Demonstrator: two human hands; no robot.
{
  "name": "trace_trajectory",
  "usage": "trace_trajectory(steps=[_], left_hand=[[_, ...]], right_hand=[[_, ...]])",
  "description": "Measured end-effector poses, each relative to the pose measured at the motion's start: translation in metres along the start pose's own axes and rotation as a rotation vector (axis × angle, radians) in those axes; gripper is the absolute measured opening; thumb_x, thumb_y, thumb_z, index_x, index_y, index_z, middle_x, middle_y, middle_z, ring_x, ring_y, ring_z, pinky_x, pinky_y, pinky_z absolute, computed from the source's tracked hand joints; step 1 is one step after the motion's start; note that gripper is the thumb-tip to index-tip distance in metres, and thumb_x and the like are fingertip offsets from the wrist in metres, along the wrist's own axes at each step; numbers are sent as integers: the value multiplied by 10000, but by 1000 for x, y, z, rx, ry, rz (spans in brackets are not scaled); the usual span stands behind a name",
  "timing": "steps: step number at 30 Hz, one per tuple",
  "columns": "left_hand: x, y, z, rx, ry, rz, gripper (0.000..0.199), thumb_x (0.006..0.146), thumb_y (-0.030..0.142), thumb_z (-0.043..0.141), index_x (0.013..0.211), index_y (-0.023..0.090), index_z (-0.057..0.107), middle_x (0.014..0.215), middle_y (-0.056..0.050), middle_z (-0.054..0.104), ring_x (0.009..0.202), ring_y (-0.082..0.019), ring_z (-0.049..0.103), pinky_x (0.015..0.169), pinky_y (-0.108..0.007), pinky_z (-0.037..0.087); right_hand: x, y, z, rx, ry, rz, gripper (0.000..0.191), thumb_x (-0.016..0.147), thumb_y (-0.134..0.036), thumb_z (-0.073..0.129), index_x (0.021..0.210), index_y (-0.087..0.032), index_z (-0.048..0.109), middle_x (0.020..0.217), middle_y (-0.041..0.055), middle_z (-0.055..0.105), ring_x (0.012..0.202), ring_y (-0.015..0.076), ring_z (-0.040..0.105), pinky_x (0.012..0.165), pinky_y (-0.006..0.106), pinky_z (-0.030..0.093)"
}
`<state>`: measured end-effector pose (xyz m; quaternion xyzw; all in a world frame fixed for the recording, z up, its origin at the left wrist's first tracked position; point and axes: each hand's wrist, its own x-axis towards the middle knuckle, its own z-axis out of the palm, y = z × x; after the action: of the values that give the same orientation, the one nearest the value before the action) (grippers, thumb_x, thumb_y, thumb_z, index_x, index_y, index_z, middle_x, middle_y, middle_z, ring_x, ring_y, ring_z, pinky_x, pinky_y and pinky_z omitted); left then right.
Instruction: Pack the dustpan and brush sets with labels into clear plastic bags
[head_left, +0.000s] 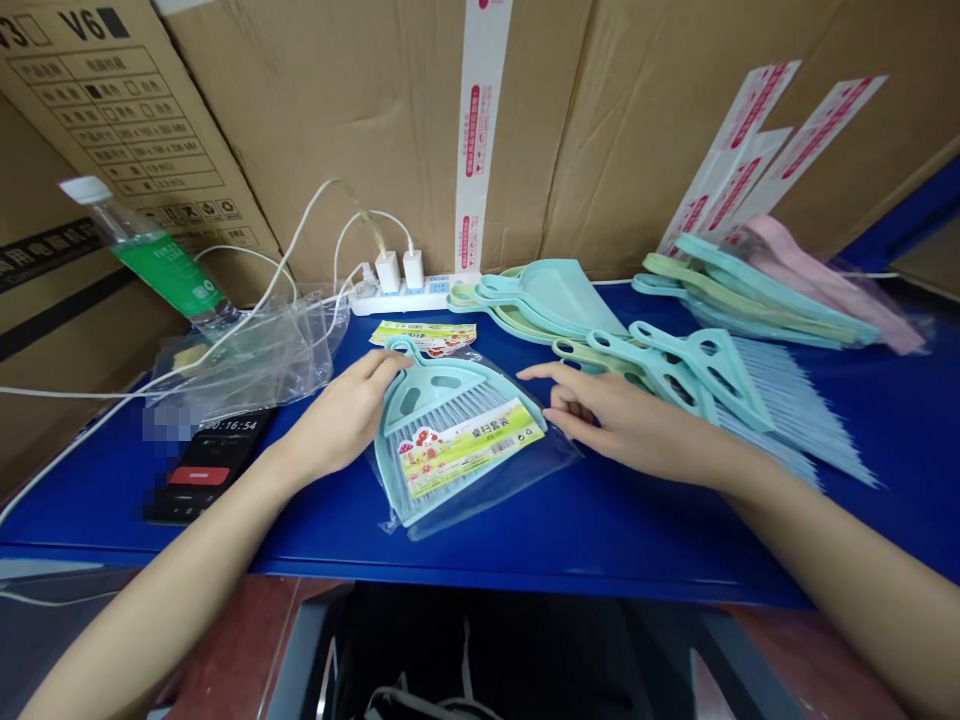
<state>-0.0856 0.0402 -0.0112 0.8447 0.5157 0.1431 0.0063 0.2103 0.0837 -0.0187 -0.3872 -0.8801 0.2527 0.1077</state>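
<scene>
A mint-green dustpan [392, 468] lies on the blue table inside a clear plastic bag [517, 492]. A small brush [465, 402] with grey-blue bristles rests in the pan, under a yellow-green printed label card [469, 450]. My left hand [352, 410] grips the pan's upper left edge near its handle, fingertips partly hidden. My right hand [592, 408] is beside the pan's right corner, index finger stretched out, thumb apart and the other fingers curled, with nothing visible in it. Whether its thumb touches the bag I cannot tell. More label cards [424, 335] lie just behind the handle.
Stacked dustpans [559, 295] and loose brushes [705, 370] lie at the right, with bagged sets [787, 285] behind. A power strip [412, 297] with chargers, a bottle [161, 260], plastic wrap [300, 345] and a phone [206, 475] are at the left. Cardboard boxes [375, 110] wall the back.
</scene>
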Motion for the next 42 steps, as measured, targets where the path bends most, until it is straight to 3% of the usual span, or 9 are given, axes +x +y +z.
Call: trace_trajectory(steps=[2, 4, 8, 10, 15, 22, 31, 38, 42], left_hand=[[0, 4, -1, 23, 69, -8, 327, 980, 197, 326, 1225, 152, 539, 1231, -134, 586, 1155, -255, 571, 1013, -439, 482], [-2, 10, -4, -11, 61, 63, 280, 988, 275, 398, 1179, 169, 573, 1136, -113, 603, 1079, -252, 581, 963, -423, 498], [-9, 25, -6, -152, -140, 341, 417, 901, 427, 615, 1230, 176, 567, 1028, -85, 599, 956, -240, 583, 838, -358, 513], [-12, 30, -5, -152, -215, 404, 527, 831, 410, 704, 1269, 165, 544, 1016, -81, 587, 933, -239, 579, 830, -351, 506], [-14, 36, -4, -103, -278, 415, 580, 777, 257, 690, 1316, 162, 498, 1072, -93, 584, 995, -252, 571, 908, -370, 484], [-14, 38, -1, -87, -283, 432, 604, 728, 241, 662, 1307, 169, 505, 1082, -93, 586, 988, -260, 579, 914, -393, 481], [-13, 33, 5, -40, -213, 436, 419, 794, 96, 519, 1201, 171, 585, 1037, -87, 626, 966, -240, 589, 909, -381, 496], [-10, 27, 3, -56, -221, 420, 332, 894, 126, 491, 1203, 177, 601, 1045, -85, 647, 975, -212, 619, 956, -365, 504], [-10, 24, 4, -49, -220, 428, 343, 912, 117, 479, 1225, 185, 602, 1049, -79, 659, 993, -206, 633, 996, -376, 497]], right_hand=[[-2, 0, -2, -7, -30, 4, 508, 937, -366, 352, 1381, -140, 454, 650, -18, 537, 617, 198, 529, 656, 334, 430], [-4, 0, -4, -32, -44, -4, 516, 924, -394, 383, 1371, -150, 468, 690, -2, 538, 643, 205, 531, 690, 353, 447], [-6, 3, -4, -53, -102, -8, 578, 892, -391, 424, 1419, -153, 436, 818, 45, 567, 683, 209, 533, 699, 362, 455], [-5, 3, -4, -53, -125, -8, 601, 892, -380, 412, 1445, -144, 412, 841, 54, 572, 702, 213, 537, 705, 361, 455], [-3, 2, -2, -35, -155, 1, 630, 907, -345, 367, 1489, -104, 360, 813, 50, 574, 707, 217, 544, 707, 359, 457], [-10, -3, -4, -8, -157, 3, 767, 819, -235, 440, 1558, -141, 258, 703, -3, 567, 626, 191, 542, 604, 301, 436], [-16, -4, -6, 32, -215, 41, 832, 797, -242, 461, 1582, -133, 208, 643, -28, 553, 550, 171, 511, 540, 284, 418], [-15, -5, -5, 11, -201, 68, 806, 864, -390, 464, 1584, -133, 208, 689, -4, 577, 567, 180, 503, 568, 303, 420], [-14, -3, -4, -27, -184, 54, 744, 883, -354, 469, 1574, -175, 262, 698, 0, 591, 572, 177, 505, 581, 300, 420]])
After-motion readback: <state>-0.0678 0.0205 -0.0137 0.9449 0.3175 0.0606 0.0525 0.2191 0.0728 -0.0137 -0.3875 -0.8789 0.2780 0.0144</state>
